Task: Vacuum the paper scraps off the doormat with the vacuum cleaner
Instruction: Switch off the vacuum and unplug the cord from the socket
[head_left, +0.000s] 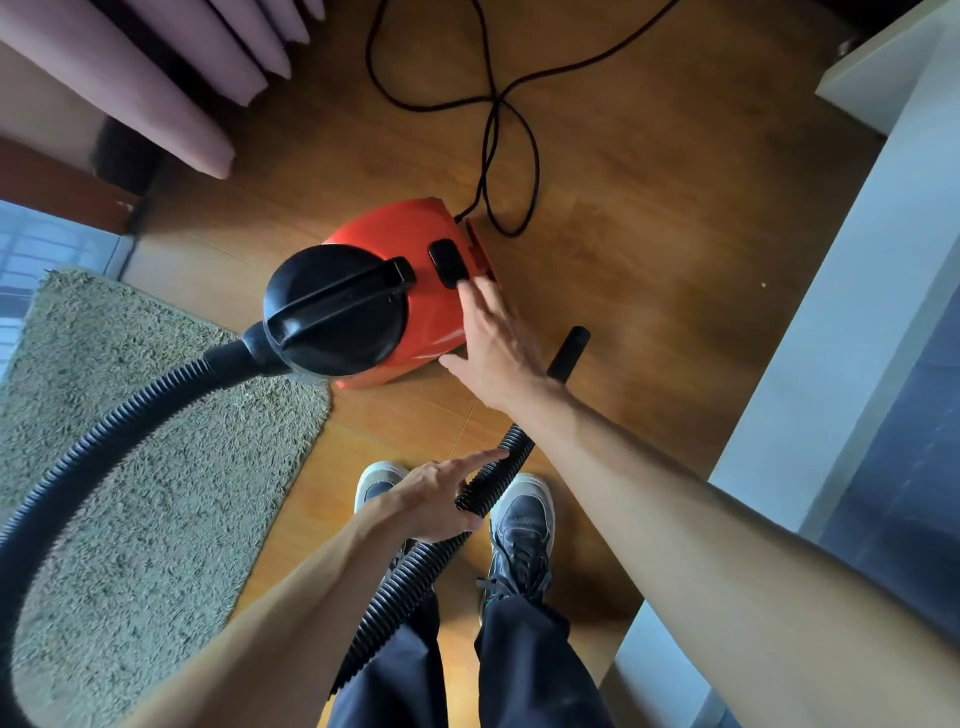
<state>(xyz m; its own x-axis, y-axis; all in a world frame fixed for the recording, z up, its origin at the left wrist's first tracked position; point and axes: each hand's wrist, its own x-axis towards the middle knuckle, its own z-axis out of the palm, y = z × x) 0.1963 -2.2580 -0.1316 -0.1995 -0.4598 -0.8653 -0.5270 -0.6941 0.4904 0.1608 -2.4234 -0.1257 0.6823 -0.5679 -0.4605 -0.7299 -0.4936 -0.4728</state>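
Red vacuum (431, 327), one; doormat (156, 457), one; hands (496, 345), two; left (434, 499) apparently gripping hose (514, 449).

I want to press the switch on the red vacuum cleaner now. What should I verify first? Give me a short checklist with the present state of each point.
1. Right hand reaches the black rocker switch on the red vacuum cleaner: ok, fingertips at the switch's edge.
2. Left hand holds the black ribbed hose: ok.
3. Black nozzle tube is aimed at the shaggy grey-green doormat: not ok, it is over the wooden floor, away from the mat.
4. Black power cord is plugged in: cannot tell, it leaves the picture.
5. Paper scraps are on the doormat: cannot tell, none shows.
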